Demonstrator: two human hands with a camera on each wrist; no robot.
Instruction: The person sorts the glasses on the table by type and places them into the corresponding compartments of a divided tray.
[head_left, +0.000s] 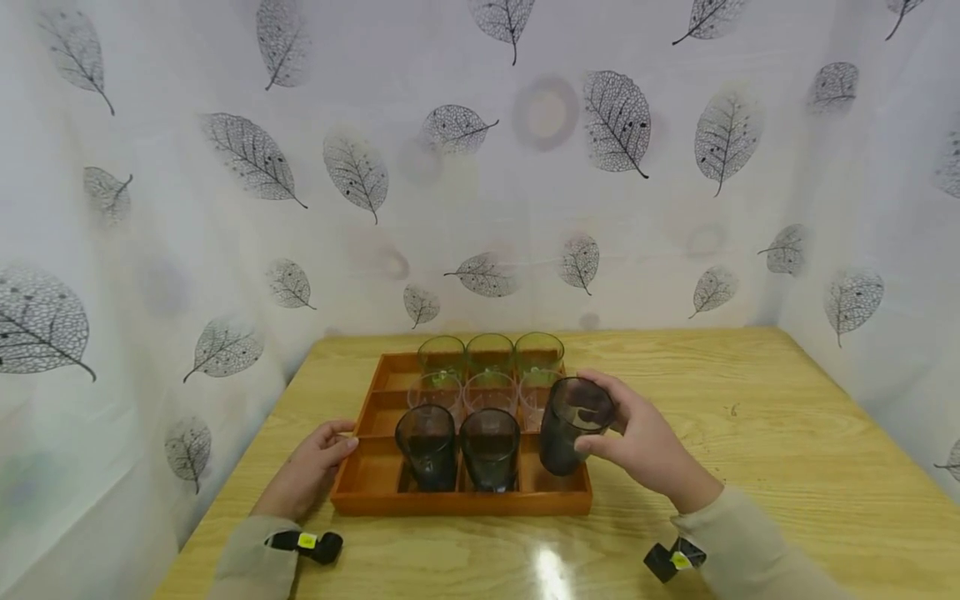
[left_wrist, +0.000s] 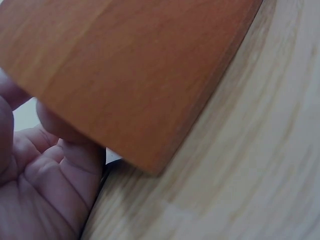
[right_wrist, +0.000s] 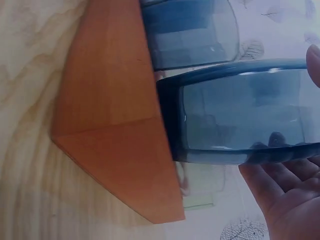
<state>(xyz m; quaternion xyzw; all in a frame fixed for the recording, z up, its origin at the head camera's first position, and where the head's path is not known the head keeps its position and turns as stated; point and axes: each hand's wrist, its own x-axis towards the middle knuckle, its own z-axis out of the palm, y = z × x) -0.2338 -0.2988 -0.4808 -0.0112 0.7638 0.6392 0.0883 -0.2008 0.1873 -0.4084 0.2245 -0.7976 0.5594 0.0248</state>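
My right hand [head_left: 645, 437] grips a dark grey glass [head_left: 558, 446] between thumb and fingers. This glass leans over the front right compartment of a wooden tray [head_left: 465, 503]; whether its base touches the floor there I cannot tell. In the right wrist view the base of the dark glass [right_wrist: 240, 115] is level with the tray's rim. My left hand [head_left: 311, 467] holds the tray's left wall near the front corner, thumb over the rim. Two more dark glasses [head_left: 427, 454] stand in the front row, to the left of the held one.
Behind the dark glasses is a row of clear glasses [head_left: 491, 396], with green-tinted glasses [head_left: 491, 354] in the back row. The tray lies on a light wooden table [head_left: 750, 417]. A leaf-patterned curtain [head_left: 525, 208] hangs behind and at both sides.
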